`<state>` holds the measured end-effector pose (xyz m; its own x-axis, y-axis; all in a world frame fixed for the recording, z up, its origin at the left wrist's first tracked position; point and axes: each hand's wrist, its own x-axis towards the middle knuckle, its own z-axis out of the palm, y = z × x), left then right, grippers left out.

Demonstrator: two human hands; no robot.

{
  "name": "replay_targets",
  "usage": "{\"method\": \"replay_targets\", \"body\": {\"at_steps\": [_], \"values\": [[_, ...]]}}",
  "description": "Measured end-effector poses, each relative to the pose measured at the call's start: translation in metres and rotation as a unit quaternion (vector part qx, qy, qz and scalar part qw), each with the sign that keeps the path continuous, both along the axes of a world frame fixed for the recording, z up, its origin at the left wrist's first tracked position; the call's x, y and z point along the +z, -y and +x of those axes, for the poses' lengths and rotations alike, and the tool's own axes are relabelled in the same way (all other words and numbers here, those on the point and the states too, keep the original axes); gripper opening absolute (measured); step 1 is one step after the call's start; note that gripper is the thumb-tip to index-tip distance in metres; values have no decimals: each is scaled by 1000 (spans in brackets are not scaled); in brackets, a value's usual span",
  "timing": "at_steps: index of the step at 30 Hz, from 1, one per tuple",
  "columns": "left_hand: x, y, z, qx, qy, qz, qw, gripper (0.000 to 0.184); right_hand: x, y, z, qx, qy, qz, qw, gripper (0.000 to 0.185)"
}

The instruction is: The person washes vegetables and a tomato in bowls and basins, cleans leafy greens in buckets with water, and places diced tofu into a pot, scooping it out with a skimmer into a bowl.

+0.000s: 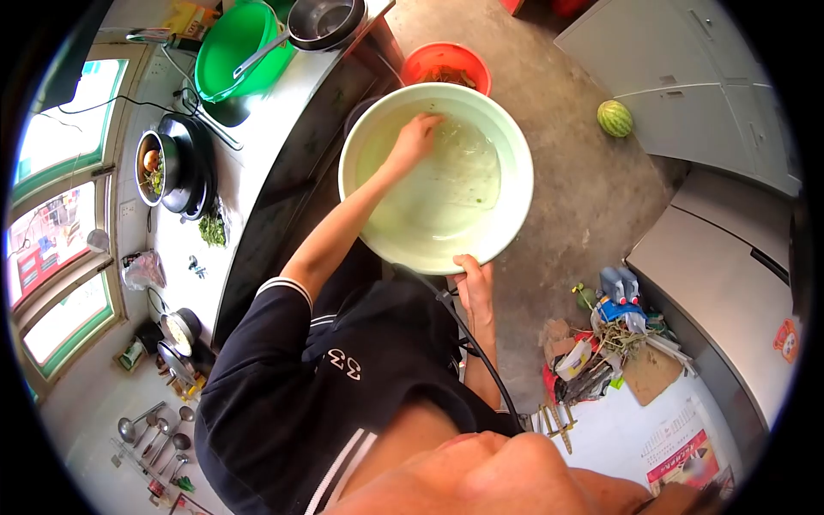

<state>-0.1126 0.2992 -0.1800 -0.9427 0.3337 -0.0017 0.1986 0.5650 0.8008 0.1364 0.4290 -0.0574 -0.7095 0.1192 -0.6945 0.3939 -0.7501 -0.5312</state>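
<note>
Head view: the pale green basin sits centrally, just nearer than the red tub. The right hand grips its near rim. The left hand has curled fingers inside, far left; whether they hold anything cannot be determined.

Caution: slippage at the rim grip could tip the basin, spilling liquid.

Orientation: mouth upward; round, no distinct long axis.

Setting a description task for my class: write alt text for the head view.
A person's left hand reaches into a large pale green basin of shallow water, while the right hand holds its near rim. A cluttered counter stands left; a watermelon sits on the floor at right.
</note>
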Motion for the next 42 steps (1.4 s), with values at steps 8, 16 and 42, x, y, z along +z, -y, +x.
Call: {"method": "replay_targets", "body": {"at_steps": [8,16,42], "values": [[19,-2,-1,70,-53,50,995,31,-8,6,3,14,-18,2,1000,50],[15,10,2,121,19,108,986,31,-16,11,3,30,-44,44,998,48],[21,55,22,229,-4,62,971,26,-4,32,-2,96,-37,79,992,27]]}}
